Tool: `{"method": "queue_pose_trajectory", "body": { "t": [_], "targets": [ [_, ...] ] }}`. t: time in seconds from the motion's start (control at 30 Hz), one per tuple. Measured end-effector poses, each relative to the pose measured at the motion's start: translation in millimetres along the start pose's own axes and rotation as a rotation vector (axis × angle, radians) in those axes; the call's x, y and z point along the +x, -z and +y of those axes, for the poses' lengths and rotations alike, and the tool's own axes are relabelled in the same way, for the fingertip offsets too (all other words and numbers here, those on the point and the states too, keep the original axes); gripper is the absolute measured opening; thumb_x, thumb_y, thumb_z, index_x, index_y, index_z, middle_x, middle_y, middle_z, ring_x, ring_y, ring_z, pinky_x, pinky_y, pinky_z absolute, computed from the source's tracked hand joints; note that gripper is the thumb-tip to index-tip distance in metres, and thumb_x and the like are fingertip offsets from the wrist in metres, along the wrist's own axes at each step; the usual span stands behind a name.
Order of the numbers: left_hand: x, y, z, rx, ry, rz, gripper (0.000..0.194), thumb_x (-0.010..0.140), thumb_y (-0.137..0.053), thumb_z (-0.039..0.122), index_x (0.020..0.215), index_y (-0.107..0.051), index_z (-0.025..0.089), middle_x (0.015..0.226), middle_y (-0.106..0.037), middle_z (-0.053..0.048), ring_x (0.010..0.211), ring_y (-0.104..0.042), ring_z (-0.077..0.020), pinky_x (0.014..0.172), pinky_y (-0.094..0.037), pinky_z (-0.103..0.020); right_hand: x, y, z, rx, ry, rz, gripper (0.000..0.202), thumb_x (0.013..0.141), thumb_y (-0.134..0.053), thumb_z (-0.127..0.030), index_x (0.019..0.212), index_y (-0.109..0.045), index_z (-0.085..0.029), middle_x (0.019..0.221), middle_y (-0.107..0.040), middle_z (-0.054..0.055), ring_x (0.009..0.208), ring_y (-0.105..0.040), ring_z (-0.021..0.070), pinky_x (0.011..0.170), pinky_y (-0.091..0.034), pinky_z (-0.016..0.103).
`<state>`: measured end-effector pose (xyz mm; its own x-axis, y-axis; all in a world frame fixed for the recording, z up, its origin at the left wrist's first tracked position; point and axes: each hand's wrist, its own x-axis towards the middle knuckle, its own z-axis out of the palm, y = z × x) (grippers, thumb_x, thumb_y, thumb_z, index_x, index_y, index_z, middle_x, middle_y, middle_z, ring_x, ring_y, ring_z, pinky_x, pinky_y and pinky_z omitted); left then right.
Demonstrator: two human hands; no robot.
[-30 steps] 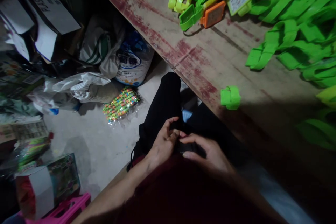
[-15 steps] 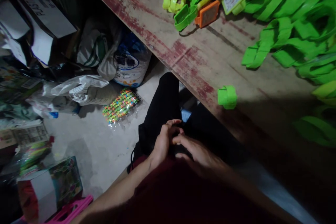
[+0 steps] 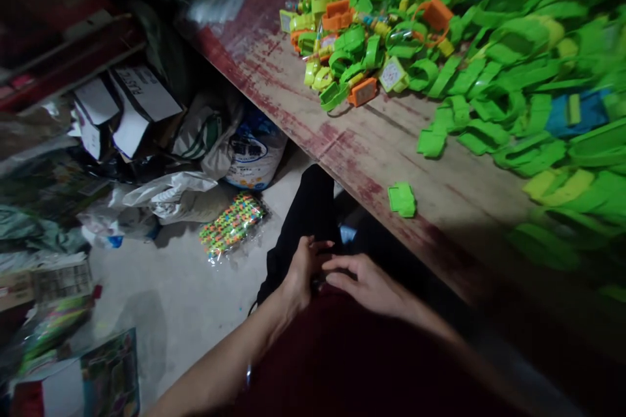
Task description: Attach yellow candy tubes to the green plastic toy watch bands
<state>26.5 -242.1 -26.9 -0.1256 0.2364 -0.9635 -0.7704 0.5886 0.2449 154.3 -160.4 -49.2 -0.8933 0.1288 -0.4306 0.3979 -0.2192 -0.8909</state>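
My left hand (image 3: 302, 270) and my right hand (image 3: 364, 279) rest together over my lap, fingertips nearly meeting. The fingers of both are loosely bent and apart, and I see no object in either. Dark trousers (image 3: 300, 221) lie beyond them. On the worn wooden table (image 3: 342, 156), a lone green band-like piece (image 3: 402, 199) sits close to the edge, up and right of my right hand. A large heap of green plastic bands (image 3: 499, 101) covers the table's upper right, with orange pieces (image 3: 362, 92) and yellow ones at its left end.
Left of my legs, a clear packet of multicoloured pieces (image 3: 232, 225) lies on the floor (image 3: 190, 293). Behind it are a white and blue sack (image 3: 257, 153), plastic bags (image 3: 180, 199) and open cartons (image 3: 141, 101). A printed box (image 3: 110, 371) is at the lower left.
The view has tilted upward, showing more of the heap and table. My hands have spread slightly, and the fingers of my right hand look straighter.
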Motion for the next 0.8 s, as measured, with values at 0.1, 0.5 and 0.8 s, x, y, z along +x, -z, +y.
{"method": "queue_pose_trajectory", "body": {
  "t": [0.1, 0.5, 0.8],
  "targets": [
    [-6, -8.3, -8, 0.078, -0.123, 0.108, 0.042, 0.095, -0.024, 0.038, 0.103, -0.057, 0.013, 0.071, -0.059, -0.004, 0.065, -0.057, -0.0169, 0.063, -0.044, -0.025, -10, -3, -3, -0.064, 0.049, 0.005, 0.028, 0.086, -0.057, -0.028, 0.110, -0.069, -0.018, 0.114, -0.069, 0.008, 0.107, -0.063, 0.0247, 0.097, -0.046, 0.039],
    [-10, -10.1, -11, 0.118, -0.267, 0.091, 0.039, 0.087, -0.027, 0.034, 0.098, -0.058, 0.012, 0.075, -0.057, -0.004, 0.065, -0.052, -0.0164, 0.062, -0.040, -0.026, -18, -11, -6, -0.318, 0.119, 0.025, 0.036, 0.086, -0.057, -0.024, 0.121, -0.061, -0.016, 0.131, -0.058, 0.014, 0.125, -0.051, 0.0273, 0.104, -0.042, 0.045],
    [-29, 7.1, -3, 0.083, -0.254, -0.041, 0.043, 0.087, -0.037, 0.048, 0.112, -0.052, 0.017, 0.092, -0.060, -0.005, 0.062, -0.057, -0.0143, 0.063, -0.045, -0.027, -16, -10, -14, -0.177, 0.189, -0.057, 0.035, 0.083, -0.059, -0.015, 0.117, -0.064, -0.019, 0.115, -0.064, 0.008, 0.112, -0.058, 0.0220, 0.096, -0.046, 0.036]
  ]
}}
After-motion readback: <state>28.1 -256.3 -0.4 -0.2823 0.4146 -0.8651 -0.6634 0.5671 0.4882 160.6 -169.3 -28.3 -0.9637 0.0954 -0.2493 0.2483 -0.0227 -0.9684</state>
